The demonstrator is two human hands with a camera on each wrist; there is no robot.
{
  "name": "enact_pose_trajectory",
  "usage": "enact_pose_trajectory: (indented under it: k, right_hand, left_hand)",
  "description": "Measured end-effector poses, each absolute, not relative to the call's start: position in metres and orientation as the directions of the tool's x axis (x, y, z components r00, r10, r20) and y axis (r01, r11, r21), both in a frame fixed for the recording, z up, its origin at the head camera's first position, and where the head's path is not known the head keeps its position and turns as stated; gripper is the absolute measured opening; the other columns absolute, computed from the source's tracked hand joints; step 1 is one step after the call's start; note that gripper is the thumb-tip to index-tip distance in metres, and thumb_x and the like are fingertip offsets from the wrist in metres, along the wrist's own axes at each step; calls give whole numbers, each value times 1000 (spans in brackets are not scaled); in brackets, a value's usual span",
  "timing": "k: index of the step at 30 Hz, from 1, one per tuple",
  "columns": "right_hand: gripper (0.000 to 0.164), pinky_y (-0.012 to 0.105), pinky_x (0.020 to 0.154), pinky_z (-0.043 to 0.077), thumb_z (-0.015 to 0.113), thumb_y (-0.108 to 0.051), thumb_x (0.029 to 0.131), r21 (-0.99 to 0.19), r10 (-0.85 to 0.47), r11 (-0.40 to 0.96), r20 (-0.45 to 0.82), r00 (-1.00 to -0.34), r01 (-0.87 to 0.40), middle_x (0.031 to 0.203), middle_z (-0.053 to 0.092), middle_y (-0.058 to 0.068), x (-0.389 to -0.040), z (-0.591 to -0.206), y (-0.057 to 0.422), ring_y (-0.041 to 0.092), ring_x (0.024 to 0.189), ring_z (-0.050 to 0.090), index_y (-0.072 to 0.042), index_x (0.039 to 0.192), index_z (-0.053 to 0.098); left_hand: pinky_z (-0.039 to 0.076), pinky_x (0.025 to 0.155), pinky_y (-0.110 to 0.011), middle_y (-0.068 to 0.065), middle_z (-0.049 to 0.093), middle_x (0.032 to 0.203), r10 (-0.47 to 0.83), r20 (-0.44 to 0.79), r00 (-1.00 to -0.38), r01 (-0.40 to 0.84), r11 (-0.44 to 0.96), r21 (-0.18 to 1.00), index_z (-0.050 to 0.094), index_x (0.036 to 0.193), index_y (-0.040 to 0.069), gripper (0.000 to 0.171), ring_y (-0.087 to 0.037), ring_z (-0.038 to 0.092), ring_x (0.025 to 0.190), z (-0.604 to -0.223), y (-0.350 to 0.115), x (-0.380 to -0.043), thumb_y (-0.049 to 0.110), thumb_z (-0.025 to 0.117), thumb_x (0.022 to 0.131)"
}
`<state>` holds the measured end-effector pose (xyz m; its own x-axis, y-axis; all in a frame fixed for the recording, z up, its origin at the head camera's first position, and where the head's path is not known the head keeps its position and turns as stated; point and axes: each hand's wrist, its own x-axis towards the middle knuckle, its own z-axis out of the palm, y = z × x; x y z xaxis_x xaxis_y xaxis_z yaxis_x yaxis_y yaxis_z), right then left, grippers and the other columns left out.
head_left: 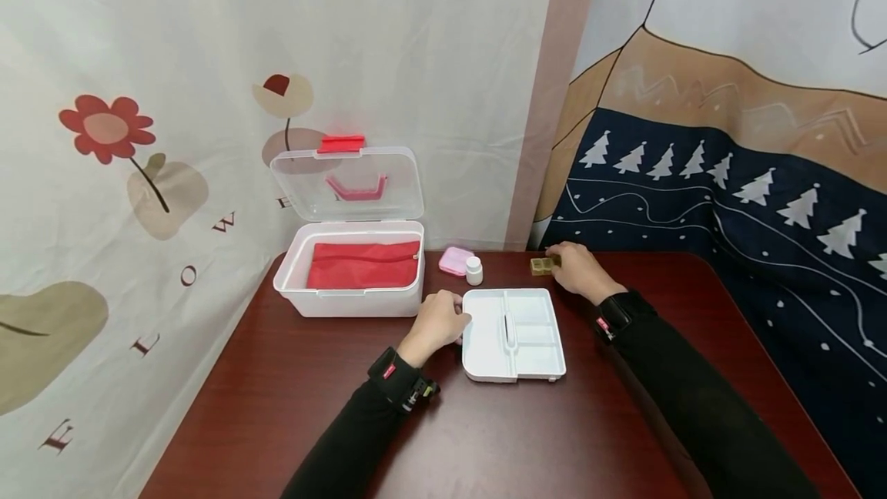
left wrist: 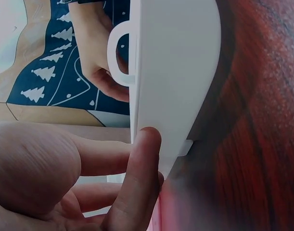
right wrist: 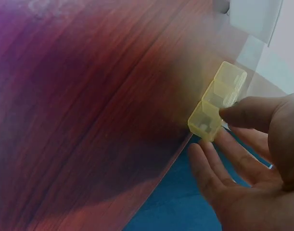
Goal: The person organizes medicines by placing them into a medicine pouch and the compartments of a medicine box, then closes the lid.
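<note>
My left hand (head_left: 438,322) grips the left edge of a white divided tray (head_left: 485,337), which lies on the table. In the left wrist view one finger lies along the outer wall of the tray (left wrist: 180,57), and a white loop (left wrist: 115,53) stands up from its top. My right hand (head_left: 582,272) pinches a small translucent yellow pill box (head_left: 540,266) near the table's back edge. Several joined compartments of the pill box (right wrist: 216,98) show in the right wrist view, with the thumb against its side. The far fingers are partly hidden behind it.
Left of the tray stands a white medicine box (head_left: 360,303) with its clear lid (head_left: 305,187) raised and a red zip pouch (head_left: 363,268) inside. Behind the tray are a pink case (head_left: 454,259) and a small white bottle (head_left: 474,271). Curtains (head_left: 450,83) hang behind the table.
</note>
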<state>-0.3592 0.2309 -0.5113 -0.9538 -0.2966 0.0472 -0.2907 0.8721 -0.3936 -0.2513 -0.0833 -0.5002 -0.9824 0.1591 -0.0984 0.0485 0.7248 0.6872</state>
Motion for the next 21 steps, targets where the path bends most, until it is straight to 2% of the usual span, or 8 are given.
enact_pose_trajectory:
  k: [6,14,21]
  right_hand:
    - [41,61,109,54,65,-6,102,-339,-314,891,24,-949,-303,134,67,30,-357,-510,230,46,124,65,9,140,69]
    - [42,59,108,56,67,-9,102,-338,-310,896,-10,-951,-288,134,67,28,-353,-507,232,41,119,67,8,141,69]
    - [42,56,100,57,69,-15,102,-350,-316,880,72,-946,-321,133,70,24,-340,-490,232,36,114,65,5,140,71]
  left_hand:
    - [50,59,-23,-1,65,61,163,-95,-982,56,732,679,65,74,9,26,-9,72,50,-501,-85,-254,12,69,100]
    - [48,59,-22,-3,66,61,160,-100,-982,51,736,675,65,74,8,28,-12,73,51,-501,-84,-251,12,71,101]
    - [50,57,-22,-3,66,65,169,-101,-981,54,725,687,64,75,9,26,-8,71,49,-505,-85,-254,11,69,100]
